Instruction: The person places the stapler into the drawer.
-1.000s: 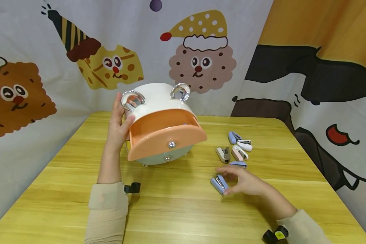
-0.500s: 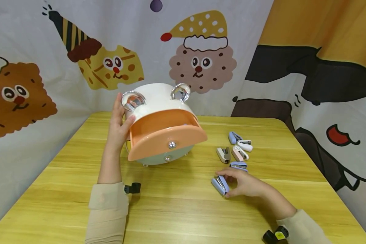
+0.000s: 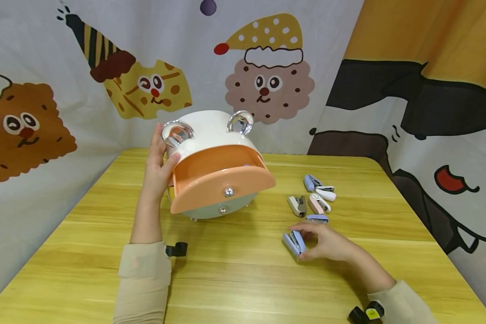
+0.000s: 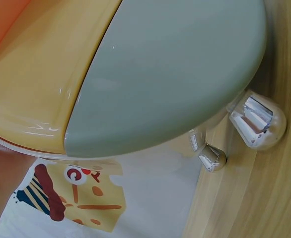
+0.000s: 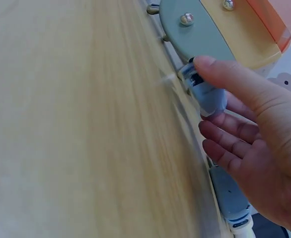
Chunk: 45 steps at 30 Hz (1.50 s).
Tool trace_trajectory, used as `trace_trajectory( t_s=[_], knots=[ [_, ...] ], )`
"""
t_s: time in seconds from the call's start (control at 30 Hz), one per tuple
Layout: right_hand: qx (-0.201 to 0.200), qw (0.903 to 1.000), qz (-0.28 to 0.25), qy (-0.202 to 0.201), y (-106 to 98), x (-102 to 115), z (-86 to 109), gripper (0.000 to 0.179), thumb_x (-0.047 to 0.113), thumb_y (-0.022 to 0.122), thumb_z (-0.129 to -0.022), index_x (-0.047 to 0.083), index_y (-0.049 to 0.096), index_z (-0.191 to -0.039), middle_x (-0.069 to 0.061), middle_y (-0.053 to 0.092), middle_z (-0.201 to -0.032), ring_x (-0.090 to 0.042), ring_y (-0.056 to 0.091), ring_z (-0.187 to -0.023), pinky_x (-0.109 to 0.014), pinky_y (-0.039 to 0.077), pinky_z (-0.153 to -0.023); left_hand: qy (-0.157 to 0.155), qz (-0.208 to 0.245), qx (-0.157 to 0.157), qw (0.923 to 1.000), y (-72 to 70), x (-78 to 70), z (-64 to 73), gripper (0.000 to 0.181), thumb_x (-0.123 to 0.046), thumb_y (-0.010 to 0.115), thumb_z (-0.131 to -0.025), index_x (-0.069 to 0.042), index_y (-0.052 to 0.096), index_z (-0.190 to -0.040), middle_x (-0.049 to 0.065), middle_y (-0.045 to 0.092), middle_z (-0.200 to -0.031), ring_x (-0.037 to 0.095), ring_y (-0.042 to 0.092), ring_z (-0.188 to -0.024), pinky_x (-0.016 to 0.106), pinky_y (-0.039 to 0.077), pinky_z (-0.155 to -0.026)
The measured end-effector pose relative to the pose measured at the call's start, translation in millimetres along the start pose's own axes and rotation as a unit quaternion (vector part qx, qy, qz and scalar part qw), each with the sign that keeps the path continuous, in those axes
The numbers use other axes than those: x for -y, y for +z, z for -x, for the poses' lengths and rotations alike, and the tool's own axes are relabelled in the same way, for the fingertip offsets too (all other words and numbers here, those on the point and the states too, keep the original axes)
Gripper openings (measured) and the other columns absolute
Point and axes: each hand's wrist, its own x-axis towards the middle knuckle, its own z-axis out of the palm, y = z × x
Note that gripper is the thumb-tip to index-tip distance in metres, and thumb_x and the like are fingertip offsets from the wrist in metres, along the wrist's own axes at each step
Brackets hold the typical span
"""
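My left hand (image 3: 158, 173) grips the left side of a small rounded drawer box (image 3: 210, 126), its thumb near the front edge and its fingers along the side. The box has a white top and two chrome ears. Its orange drawer (image 3: 202, 186) is pulled out, and most of what lies inside is hidden. Right of the box, my right hand (image 3: 324, 240) pinches a light blue mini stapler (image 3: 294, 243) between thumb and fingers. In the right wrist view the thumb lies on one end of that stapler (image 5: 207, 94).
Beyond my right hand lie several more mini staplers: a blue one (image 3: 317, 218), a grey one (image 3: 297, 205), a pink one (image 3: 319, 203), a white one (image 3: 326, 193) and another blue one (image 3: 312, 182). All are on the wooden table (image 3: 235, 279). A printed curtain (image 3: 210, 67) hangs behind.
The right hand and the blue stapler have shifted slightly, and the stapler has turned a little. The left hand and the drawer box stay where they were.
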Motion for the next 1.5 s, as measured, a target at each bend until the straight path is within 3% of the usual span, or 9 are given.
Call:
trace_trajectory(
  t_s=[0.17, 0.3, 0.6, 0.73, 0.9, 1.03, 1.2, 1.5],
  knots=[
    [-0.044, 0.9983, -0.01, -0.038, -5, 3, -0.2, 0.063, 0.021, 0.083, -0.074, -0.001, 0.057, -0.127, -0.001, 0.059, -0.103, -0.018, 0.055, -0.085, -0.031, 0.049, -0.074, -0.008, 0.005, 0.0, 1.0, 0.3, -0.8, -0.3, 0.074, -0.011, 0.052, -0.094, -0.032, 0.015, -0.154, 0.009, 0.032, -0.151, 0.031, 0.043, -0.122, 0.025, 0.053, -0.075],
    [-0.074, 0.9968, -0.009, -0.03, -10, 9, -1.0, 0.06, 0.02, 0.083, -0.074, 0.002, 0.059, -0.126, 0.001, 0.059, -0.103, -0.018, 0.055, -0.085, -0.032, 0.049, -0.072, -0.008, 0.005, 0.001, 1.0, 0.4, -1.0, -0.6, 0.074, -0.011, 0.052, -0.093, -0.031, 0.015, -0.154, 0.009, 0.032, -0.151, 0.031, 0.043, -0.122, 0.025, 0.053, -0.075],
    [-0.14, 0.9898, 0.001, -0.026, -19, 26, -4.6, 0.061, 0.005, 0.084, -0.069, -0.001, 0.06, -0.125, -0.016, 0.058, -0.121, -0.018, 0.055, -0.084, -0.036, 0.051, -0.073, -0.009, 0.005, 0.004, 0.9999, 1.6, -2.0, -1.2, 0.075, -0.013, 0.054, -0.093, -0.036, 0.017, -0.153, 0.011, 0.03, -0.152, 0.033, 0.043, -0.121, 0.026, 0.053, -0.075],
    [-0.162, 0.9863, 0.013, -0.026, -22, 36, -6.3, 0.061, 0.008, 0.084, -0.07, 0.005, 0.061, -0.126, -0.008, 0.058, -0.116, -0.017, 0.054, -0.084, -0.037, 0.05, -0.071, -0.01, 0.004, 0.003, 0.9999, 1.6, -1.9, -0.5, 0.074, -0.013, 0.054, -0.093, -0.038, 0.017, -0.153, 0.01, 0.03, -0.152, 0.031, 0.044, -0.12, 0.026, 0.053, -0.076],
    [-0.188, 0.9816, 0.022, -0.026, -28, 51, -10.9, 0.057, 0.012, 0.084, -0.072, 0.009, 0.063, -0.125, -0.002, 0.06, -0.109, -0.019, 0.055, -0.084, -0.03, 0.048, -0.072, -0.005, 0.002, 0.003, 1.0, 1.9, -1.8, -0.7, 0.075, -0.012, 0.055, -0.093, -0.036, 0.017, -0.153, 0.011, 0.031, -0.151, 0.031, 0.043, -0.122, 0.025, 0.053, -0.077],
    [-0.204, 0.9786, 0.012, -0.027, -33, 66, -15.4, 0.057, 0.011, 0.083, -0.074, 0.006, 0.061, -0.127, -0.002, 0.059, -0.107, -0.023, 0.053, -0.085, -0.026, 0.046, -0.074, 0.002, 0.001, 0.002, 1.0, 2.2, -1.8, -1.4, 0.075, -0.012, 0.054, -0.092, -0.034, 0.017, -0.154, 0.011, 0.032, -0.151, 0.031, 0.042, -0.123, 0.024, 0.052, -0.077],
    [-0.23, 0.9728, 0.014, -0.028, -38, 85, -22.3, 0.059, 0.008, 0.082, -0.074, 0.005, 0.06, -0.129, -0.005, 0.058, -0.118, -0.021, 0.052, -0.086, -0.026, 0.046, -0.079, 0.002, -0.005, 0.002, 1.0, 2.3, -2.2, -1.2, 0.075, -0.011, 0.053, -0.093, -0.033, 0.017, -0.154, 0.009, 0.033, -0.151, 0.031, 0.041, -0.124, 0.023, 0.052, -0.078],
    [-0.276, 0.9593, -0.009, -0.061, -45, 115, -41.9, 0.059, 0.002, 0.08, -0.074, 0.008, 0.06, -0.129, -0.005, 0.059, -0.112, -0.017, 0.051, -0.087, -0.019, 0.045, -0.077, -0.008, -0.013, -0.001, 0.9999, 0.8, -3.4, 0.3, 0.075, -0.011, 0.053, -0.093, -0.035, 0.016, -0.154, 0.01, 0.031, -0.151, 0.032, 0.041, -0.124, 0.024, 0.052, -0.077]
  ],
)
